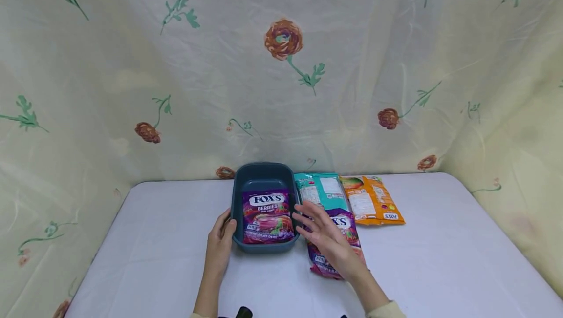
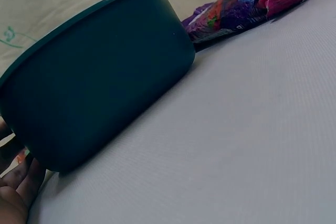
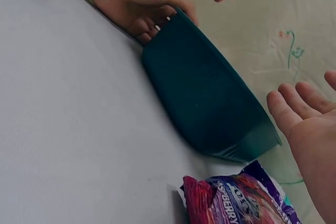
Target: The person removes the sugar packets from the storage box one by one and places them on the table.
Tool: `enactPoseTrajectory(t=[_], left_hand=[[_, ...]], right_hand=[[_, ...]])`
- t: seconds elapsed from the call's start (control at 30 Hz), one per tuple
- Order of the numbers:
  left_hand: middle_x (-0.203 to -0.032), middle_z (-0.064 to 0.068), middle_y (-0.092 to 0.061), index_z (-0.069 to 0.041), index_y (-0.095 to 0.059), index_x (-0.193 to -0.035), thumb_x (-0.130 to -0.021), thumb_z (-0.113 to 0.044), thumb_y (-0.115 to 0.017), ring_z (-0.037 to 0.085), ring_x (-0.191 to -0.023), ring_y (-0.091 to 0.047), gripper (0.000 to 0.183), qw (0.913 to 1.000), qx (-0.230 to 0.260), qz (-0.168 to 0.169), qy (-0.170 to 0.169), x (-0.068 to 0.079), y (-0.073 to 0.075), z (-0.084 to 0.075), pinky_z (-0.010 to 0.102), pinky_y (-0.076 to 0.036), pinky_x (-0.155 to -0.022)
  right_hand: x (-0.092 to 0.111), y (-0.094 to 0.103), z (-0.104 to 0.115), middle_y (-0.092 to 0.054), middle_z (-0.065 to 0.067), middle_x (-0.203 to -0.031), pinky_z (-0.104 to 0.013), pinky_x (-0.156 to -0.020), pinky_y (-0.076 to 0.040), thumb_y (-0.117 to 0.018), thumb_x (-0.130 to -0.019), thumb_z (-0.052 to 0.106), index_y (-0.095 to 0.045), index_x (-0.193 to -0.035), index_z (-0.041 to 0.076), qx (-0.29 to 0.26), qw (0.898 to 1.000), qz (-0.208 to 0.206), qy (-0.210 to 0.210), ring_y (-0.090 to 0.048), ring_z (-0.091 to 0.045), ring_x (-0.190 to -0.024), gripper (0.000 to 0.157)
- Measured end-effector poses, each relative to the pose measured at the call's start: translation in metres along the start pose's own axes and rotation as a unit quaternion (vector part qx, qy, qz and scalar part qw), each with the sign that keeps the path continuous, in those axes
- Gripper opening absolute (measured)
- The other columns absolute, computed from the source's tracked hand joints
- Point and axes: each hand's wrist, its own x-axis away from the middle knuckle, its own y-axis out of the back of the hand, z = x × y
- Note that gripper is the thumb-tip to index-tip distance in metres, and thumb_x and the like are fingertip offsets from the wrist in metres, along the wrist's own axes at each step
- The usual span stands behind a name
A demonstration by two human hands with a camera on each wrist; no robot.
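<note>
A dark blue plastic bin stands on the table, with a purple Fox's Berries candy bag lying inside it. My left hand grips the bin's left side, thumb at the rim and fingers against the outer wall, as the right wrist view shows. Just off the bin's right edge is my right hand, fingers spread and holding nothing. Beneath that hand lies a second purple candy bag, partly covered by it in the head view. The bin's outer wall fills much of the left wrist view.
Right of the bin, a teal candy bag lies partly under the second purple one. Beside it is an orange Fox's bag. A flower-printed cloth hangs behind the white table. Dark objects show at the bottom edge.
</note>
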Motion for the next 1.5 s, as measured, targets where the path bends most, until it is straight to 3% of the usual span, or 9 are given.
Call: enactPoseTrajectory(t=[0.33,0.57,0.73,0.9,1.07,1.3,1.5], left_hand=[[-0.147,0.007,-0.044,-0.017,-0.044,-0.141,-0.100,-0.033,-0.046,0.023,-0.136,-0.042,0.045,0.9998,0.017,0.005,-0.008,0.001,-0.002,-0.001,0.036,-0.035,-0.111],[-0.146,0.007,-0.044,-0.016,-0.043,-0.141,-0.100,-0.032,-0.046,0.023,-0.135,-0.042,0.044,0.9999,0.010,0.000,-0.007,0.001,-0.001,-0.002,0.036,-0.036,-0.110],[-0.146,0.007,-0.044,-0.016,-0.043,-0.141,-0.099,-0.032,-0.046,0.023,-0.135,-0.043,0.044,1.0000,0.008,0.001,-0.002,0.002,-0.001,-0.003,0.037,-0.037,-0.110],[-0.147,0.007,-0.044,-0.018,-0.043,-0.141,-0.099,-0.033,-0.046,0.024,-0.135,-0.042,0.045,1.0000,0.009,-0.001,-0.001,0.002,-0.001,-0.004,0.038,-0.037,-0.110],[-0.147,0.006,-0.044,-0.018,-0.043,-0.141,-0.099,-0.034,-0.046,0.023,-0.136,-0.042,0.045,1.0000,0.006,-0.002,0.000,0.002,0.000,-0.003,0.038,-0.037,-0.111],[-0.147,0.006,-0.044,-0.018,-0.043,-0.141,-0.099,-0.034,-0.046,0.024,-0.135,-0.042,0.045,1.0000,0.007,-0.003,0.002,0.001,0.000,-0.002,0.038,-0.037,-0.110],[-0.146,0.006,-0.044,-0.019,-0.044,-0.141,-0.099,-0.034,-0.046,0.024,-0.135,-0.043,0.045,1.0000,0.008,-0.002,0.003,0.002,0.000,-0.003,0.039,-0.037,-0.110]], right_hand=[[-0.005,-0.008,0.005,-0.012,-0.011,-0.157,-0.027,-0.115,-0.030,-0.029,-0.100,0.009,-0.010,-0.152,0.013,0.007,0.999,0.011,-0.034,-0.016,-0.032,-0.146,0.055],[-0.012,-0.012,0.001,-0.020,-0.006,-0.157,-0.027,-0.114,-0.029,-0.035,-0.102,0.015,-0.018,-0.150,0.015,0.085,0.994,-0.031,-0.065,-0.019,-0.030,-0.145,0.051],[-0.018,-0.018,-0.001,-0.027,0.002,-0.155,-0.040,-0.116,-0.029,-0.045,-0.100,0.028,-0.025,-0.148,0.025,0.144,0.982,-0.073,-0.101,-0.025,-0.023,-0.144,0.052],[-0.028,-0.025,0.001,-0.030,0.005,-0.153,-0.039,-0.114,-0.031,-0.050,-0.098,0.026,-0.028,-0.147,0.026,0.188,0.967,-0.106,-0.133,-0.029,-0.020,-0.143,0.053],[-0.040,-0.032,0.003,-0.030,-0.001,-0.154,-0.041,-0.116,-0.028,-0.050,-0.098,0.016,-0.030,-0.147,0.021,0.220,0.953,-0.132,-0.163,-0.029,-0.023,-0.143,0.054],[-0.055,-0.040,0.007,-0.034,-0.011,-0.151,-0.049,-0.115,-0.028,-0.054,-0.095,0.019,-0.032,-0.146,0.012,0.267,0.933,-0.145,-0.196,-0.031,-0.033,-0.141,0.056],[-0.064,-0.038,0.008,-0.034,-0.016,-0.151,-0.057,-0.109,-0.034,-0.054,-0.094,0.026,-0.030,-0.148,0.017,0.273,0.917,-0.151,-0.250,-0.032,-0.037,-0.139,0.059]])
